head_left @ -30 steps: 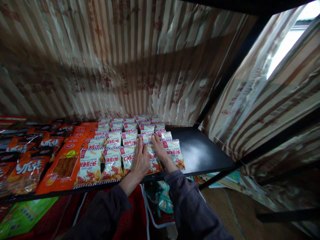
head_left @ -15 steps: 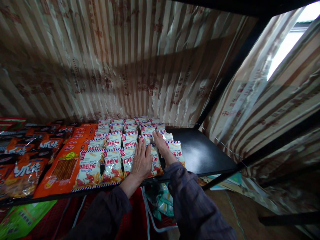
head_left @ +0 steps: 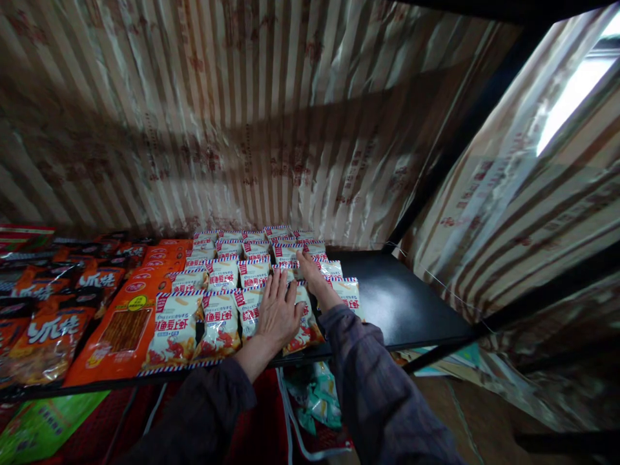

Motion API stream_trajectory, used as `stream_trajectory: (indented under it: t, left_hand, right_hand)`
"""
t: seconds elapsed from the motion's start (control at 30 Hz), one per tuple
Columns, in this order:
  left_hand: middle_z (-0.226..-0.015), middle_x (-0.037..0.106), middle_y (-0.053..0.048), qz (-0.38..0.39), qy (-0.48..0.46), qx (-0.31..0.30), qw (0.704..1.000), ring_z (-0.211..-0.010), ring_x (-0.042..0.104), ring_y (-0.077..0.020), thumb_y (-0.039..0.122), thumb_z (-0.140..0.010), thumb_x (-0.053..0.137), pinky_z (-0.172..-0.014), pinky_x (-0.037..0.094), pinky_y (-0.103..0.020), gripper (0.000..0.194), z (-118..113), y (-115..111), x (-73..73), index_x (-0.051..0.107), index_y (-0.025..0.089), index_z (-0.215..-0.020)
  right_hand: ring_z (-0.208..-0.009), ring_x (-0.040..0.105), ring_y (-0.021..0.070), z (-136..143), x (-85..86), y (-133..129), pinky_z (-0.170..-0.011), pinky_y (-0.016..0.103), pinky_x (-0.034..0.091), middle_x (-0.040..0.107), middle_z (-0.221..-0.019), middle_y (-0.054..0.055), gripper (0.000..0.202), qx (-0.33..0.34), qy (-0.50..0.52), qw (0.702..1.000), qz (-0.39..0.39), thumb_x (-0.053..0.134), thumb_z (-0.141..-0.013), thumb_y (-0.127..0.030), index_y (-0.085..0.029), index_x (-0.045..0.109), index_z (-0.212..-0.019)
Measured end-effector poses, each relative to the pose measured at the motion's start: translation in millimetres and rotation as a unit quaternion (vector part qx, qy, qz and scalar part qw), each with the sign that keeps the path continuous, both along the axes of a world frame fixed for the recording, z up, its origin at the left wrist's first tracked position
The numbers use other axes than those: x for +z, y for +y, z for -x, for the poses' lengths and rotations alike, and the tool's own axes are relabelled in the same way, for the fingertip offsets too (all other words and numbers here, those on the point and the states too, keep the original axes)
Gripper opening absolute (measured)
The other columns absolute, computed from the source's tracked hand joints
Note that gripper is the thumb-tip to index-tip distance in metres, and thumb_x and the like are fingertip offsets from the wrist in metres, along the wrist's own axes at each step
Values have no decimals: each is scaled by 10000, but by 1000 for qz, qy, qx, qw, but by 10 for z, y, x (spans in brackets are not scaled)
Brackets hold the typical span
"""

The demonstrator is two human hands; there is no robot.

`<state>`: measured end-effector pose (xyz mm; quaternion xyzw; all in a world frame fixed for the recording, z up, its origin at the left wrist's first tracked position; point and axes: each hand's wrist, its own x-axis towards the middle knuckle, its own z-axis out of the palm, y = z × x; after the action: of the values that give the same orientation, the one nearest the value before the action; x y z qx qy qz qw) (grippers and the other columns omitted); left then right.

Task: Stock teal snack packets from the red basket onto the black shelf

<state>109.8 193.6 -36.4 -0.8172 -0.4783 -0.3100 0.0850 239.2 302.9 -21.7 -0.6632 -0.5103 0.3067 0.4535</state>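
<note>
White snack bags (head_left: 221, 321) with red lettering and striped edges stand in several rows on a black shelf (head_left: 411, 297). My left hand (head_left: 278, 311) lies flat on the front-row bags, its fingers spread and holding nothing. Just right of it, my right hand (head_left: 316, 279) is turned on edge between bags, palm facing left, fingers stretched toward the back rows. It touches the bags beside it and grips none. Bag parts under both hands are hidden.
Orange packs (head_left: 119, 323) and black-and-orange bags (head_left: 53, 332) lie left of the white ones. Below the shelf are a green pack (head_left: 46, 423), red baskets and teal packets (head_left: 320, 400). A striped curtain (head_left: 232, 129) hangs behind; a black frame post (head_left: 436, 161) rises at right.
The view has shifted slightly, so the shelf's right end appears farther right. Both hands remain on the white bags in nearly the same pose.
</note>
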Motion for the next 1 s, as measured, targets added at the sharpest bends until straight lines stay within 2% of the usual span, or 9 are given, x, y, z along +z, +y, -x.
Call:
stream_trajectory:
  t: [0.2, 0.37, 0.53, 0.77, 1.0]
  left_hand:
    - [-1449, 357, -178, 7, 5, 11, 1000, -1395, 194, -290, 372, -903, 385, -1129, 232, -486, 468, 11, 1, -5, 497, 123, -1283]
    - [-1443, 368, -178, 9, 0, 12, 1000, -1388, 220, -290, 370, -899, 395, -1127, 235, -488, 459, 16, 10, -4, 510, 123, -1269]
    - [-1440, 369, -185, 9, -1, 14, 1000, -1382, 238, -291, 368, -895, 403, -1119, 251, -489, 458, 11, 3, 8, 512, 120, -1264]
    - [-1414, 415, -169, 16, 5, 22, 1000, -1359, 294, -294, 360, -892, 407, -1108, 272, -494, 453, 22, -2, 22, 505, 138, -1275]
    - [-1409, 423, -168, 10, 4, 30, 999, -1358, 297, -291, 361, -894, 401, -1111, 266, -498, 462, 1, 7, -9, 502, 129, -1280]
  right_hand:
    - [-1295, 414, 251, -18, -7, -11, -1072, 386, 302, 538, -1311, 135, 533, 11, -13, 1000, 19, 386, -866, -518, -164, 547, -1231]
    - [-1254, 459, 225, -31, 30, -31, -1058, 372, 319, 568, -1285, 110, 455, 34, -20, 999, 10, 379, -886, -469, -186, 585, -1178]
    - [-1230, 484, 248, -33, 22, 66, -1044, 386, 331, 596, -1231, 148, 480, 19, -22, 1000, 5, 385, -876, -482, -149, 605, -1143]
    - [-1164, 546, 247, -49, -7, 220, -1010, 382, 380, 632, -1169, 149, 541, -3, 6, 1000, 11, 366, -852, -569, -164, 616, -1109]
    - [-1203, 510, 242, -22, 8, 291, -1043, 382, 346, 629, -1175, 143, 495, 24, 3, 1000, 4, 348, -869, -518, -166, 625, -1081]
